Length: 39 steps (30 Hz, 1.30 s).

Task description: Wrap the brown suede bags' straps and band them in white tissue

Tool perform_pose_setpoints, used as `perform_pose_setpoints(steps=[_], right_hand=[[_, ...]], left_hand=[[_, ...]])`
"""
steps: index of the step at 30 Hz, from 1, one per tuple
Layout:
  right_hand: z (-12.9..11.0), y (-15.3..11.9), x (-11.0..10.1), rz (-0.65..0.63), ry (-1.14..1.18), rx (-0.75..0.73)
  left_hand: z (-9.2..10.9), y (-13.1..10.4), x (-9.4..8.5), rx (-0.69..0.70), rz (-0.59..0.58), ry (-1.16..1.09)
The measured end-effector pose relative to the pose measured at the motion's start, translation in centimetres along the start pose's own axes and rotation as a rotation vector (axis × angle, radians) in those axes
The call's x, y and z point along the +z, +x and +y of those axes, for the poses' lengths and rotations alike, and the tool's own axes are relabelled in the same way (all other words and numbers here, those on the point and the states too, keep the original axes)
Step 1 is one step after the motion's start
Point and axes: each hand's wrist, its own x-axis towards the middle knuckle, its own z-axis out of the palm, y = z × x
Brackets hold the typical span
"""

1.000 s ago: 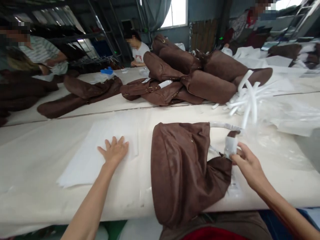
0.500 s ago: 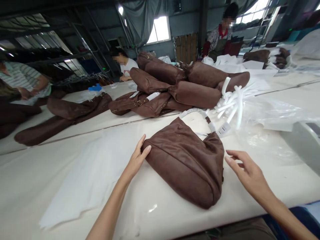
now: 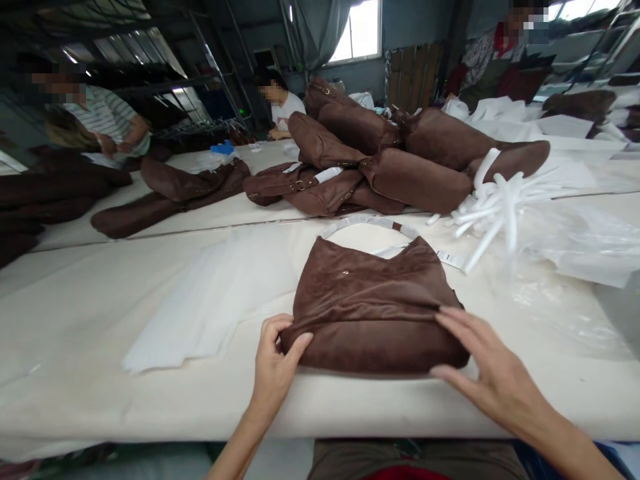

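Observation:
A brown leather handbag [image 3: 370, 293] lies on the table in front of me, its base toward me and its wrapped handle [image 3: 373, 223] arching away. My left hand [image 3: 280, 353] grips the bag's lower left corner, thumb on top and fingers round the side. At the lower right corner is my right hand [image 3: 485, 360], thumb and fingers spread around the end of the base; its fingertips touch the leather. A white tag [image 3: 450, 259] sticks out beside the right end of the handle.
Thin white sheets [image 3: 195, 300] lie left of the bag. Beyond it are piled brown bags [image 3: 420, 180], white foam tubes [image 3: 493, 207] and clear plastic [image 3: 575, 247]. More brown bags [image 3: 165, 200] lie at left. Several people work across the table.
The handbag has turned so its base faces me squarely, and it sits nearer the table edge. My right hand has come from beside the bag onto its right corner. The view has shifted.

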Motion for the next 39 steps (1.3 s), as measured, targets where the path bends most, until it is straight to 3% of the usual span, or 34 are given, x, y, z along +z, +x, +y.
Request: perform_pose_setpoints(steps=[3, 5, 7, 10, 11, 12, 14, 15, 16, 17, 19, 21, 22, 25, 27, 32, 35, 39], right_hand=[[0.3, -0.3, -1.7, -0.227, 0.027, -0.066], [0.7, 0.6, -3.5, -0.316, 0.099, -0.004], [0.7, 2.7, -5.4, -0.214, 0.142, 0.028], [0.1, 7.2, -6.3, 0.087, 0.157, -0.020], [0.1, 8.6, -5.7, 0.108, 0.152, -0.031], [0.4, 9.8, -4.7, 0.060, 0.139, -0.027], [1.8, 11.5, -2.2, -0.197, 0.050, 0.014], [2.9, 11.8, -1.1, -0.385, 0.010, 0.056], [4.1, 11.8, -0.3, -0.481, -0.003, 0.083], [5.2, 11.5, 0.1, -0.503, -0.021, 0.116], [6.5, 10.3, -0.2, -0.366, -0.022, 0.171], [5.8, 8.5, -1.4, -0.169, 0.009, 0.176], [4.9, 7.5, -1.9, -0.136, 0.032, 0.141], [1.2, 4.7, -2.3, -0.309, 0.046, -0.038], [-0.3, 3.1, -1.5, -0.398, 0.018, -0.073], [0.9, -1.2, 0.2, -0.226, 0.021, 0.083], [2.0, -3.5, 0.1, -0.113, 0.016, 0.117], [2.9, -5.5, -0.1, -0.059, -0.007, 0.058]], left_hand=[[0.9, -1.9, -1.4, 0.056, 0.049, 0.004], [2.3, -1.3, -3.0, 0.033, -0.098, 0.035], [4.5, 0.4, -4.5, 0.025, -0.278, 0.102], [8.4, 3.7, -4.2, 0.158, -0.232, 0.218], [9.3, 4.6, -3.3, 0.229, -0.253, 0.247], [10.0, 5.3, -2.3, 0.296, -0.317, 0.277], [10.3, 6.0, -0.2, 0.394, -0.622, 0.361], [10.1, 6.0, 0.4, 0.425, -0.776, 0.393], [9.8, 5.8, 0.6, 0.435, -0.889, 0.423], [9.4, 5.5, 0.4, 0.420, -0.923, 0.446], [8.7, 4.7, -0.8, 0.353, -0.822, 0.480], [8.3, 3.6, -1.9, 0.327, -0.669, 0.500], [8.1, 3.0, -2.1, 0.345, -0.637, 0.511], [7.6, 1.3, -1.2, 0.428, -0.678, 0.561], [7.3, 1.0, -0.1, 0.441, -0.708, 0.570], [7.4, 4.7, 0.5, 0.275, -0.709, 0.387], [6.7, 8.0, 0.4, 0.138, -0.609, 0.286], [3.9, 11.0, 1.1, -0.009, -0.452, 0.204]])
